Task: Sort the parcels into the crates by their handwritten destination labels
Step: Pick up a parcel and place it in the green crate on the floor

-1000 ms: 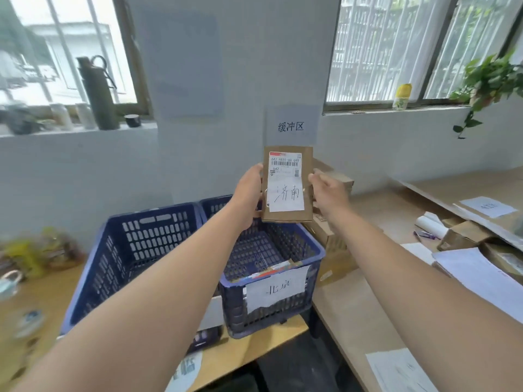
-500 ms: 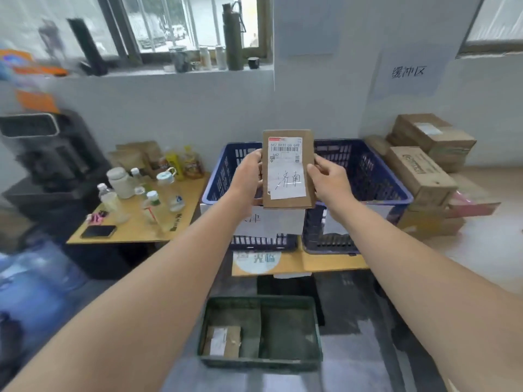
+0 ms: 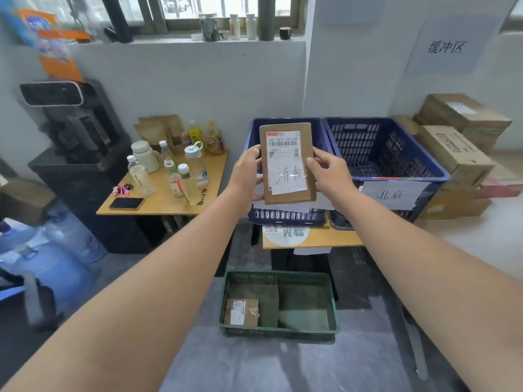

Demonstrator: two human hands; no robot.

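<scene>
- Head view: a flat cardboard parcel [image 3: 287, 164] is held upright at arm's length, its white label with handwritten characters facing the camera.
- Left hand [image 3: 246, 175] grips the parcel's left edge at 9 o'clock, fingers curled behind it and thumb on the front.
- Right hand [image 3: 329, 172] grips the right edge at 3 o'clock, fingers [image 3: 316, 162] pinching the front face beside the label.
- Left blue crate [image 3: 285, 216] sits directly behind the parcel; its paper tag is mostly hidden by the parcel.
- Right blue crate [image 3: 387, 154] stands at 3 o'clock, touching the first, with a handwritten paper tag [image 3: 393, 195] on its front wall.
- Both crates rest on a small wooden tabletop [image 3: 311, 240].
- Green tray [image 3: 278, 332] lies on the floor at 6 o'clock, with a small parcel [image 3: 242, 312] in its left compartment.
- Bottles [image 3: 181, 171] and a phone [image 3: 126, 203] stand on another tabletop at 9 o'clock.
- Stacked cardboard boxes [image 3: 455, 148] sit at 3 o'clock, beyond the right crate.
</scene>
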